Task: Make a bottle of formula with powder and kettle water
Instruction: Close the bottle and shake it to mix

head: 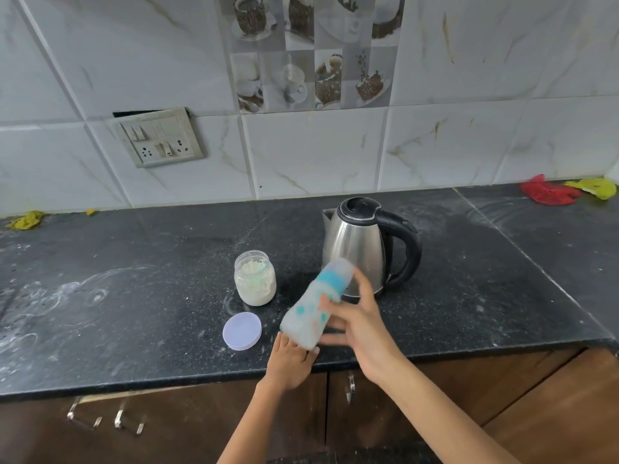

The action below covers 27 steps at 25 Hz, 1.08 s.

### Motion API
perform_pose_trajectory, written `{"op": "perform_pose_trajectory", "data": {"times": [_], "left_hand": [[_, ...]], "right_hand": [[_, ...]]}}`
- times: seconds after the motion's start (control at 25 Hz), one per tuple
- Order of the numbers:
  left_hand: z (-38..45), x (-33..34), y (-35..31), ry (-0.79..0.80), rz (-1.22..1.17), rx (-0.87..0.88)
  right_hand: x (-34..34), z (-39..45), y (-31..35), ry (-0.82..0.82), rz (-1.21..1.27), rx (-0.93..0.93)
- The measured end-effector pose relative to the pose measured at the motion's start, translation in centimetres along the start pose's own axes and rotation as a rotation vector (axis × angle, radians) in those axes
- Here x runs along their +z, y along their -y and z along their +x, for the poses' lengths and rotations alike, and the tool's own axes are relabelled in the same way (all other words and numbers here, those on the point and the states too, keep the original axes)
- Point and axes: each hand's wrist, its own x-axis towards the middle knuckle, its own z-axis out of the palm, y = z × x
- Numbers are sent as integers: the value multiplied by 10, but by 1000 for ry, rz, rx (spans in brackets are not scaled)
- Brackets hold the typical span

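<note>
Head view: both hands on one blurred baby bottle with a teal collar and clear cap [316,304], tilted above the front of the black speckled stone counter [134,296], cap end leaning toward the steel electric kettle with a black handle [363,249]. Right hand [358,326] wrapped about the bottle's middle, fingers curled round it, thumb side up. Left hand [291,358] cupped under the base, fingertips pressed to the bottom edge. Bottle body cloudy white, capped and slanted, motion-smeared; most likely being shaken to mix.

Small clear glass jar of pale powder [255,278] standing open just left of the kettle, its round lilac plastic lid [242,330] lying flat nearer the counter edge, apart from the jar. Kettle upright, lid down, behind the bottle.

Judging from this: powder and water seemingly already in, collar fitted. Left to do: finish mixing, set the bottle down, close the jar. No scoop in sight.
</note>
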Motion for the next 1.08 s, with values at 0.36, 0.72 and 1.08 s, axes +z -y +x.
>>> {"op": "perform_pose_trajectory", "data": {"times": [0.36,0.72,1.08], "left_hand": [[3,2,5,13,134,-14],[3,2,3,56,160,-39],[0,-1,2,71,178,-30]], "right_hand": [[-9,3,13,132,566,311],[-16,8,17,101,369,256],[-27,4,4,193,-126,218]]}}
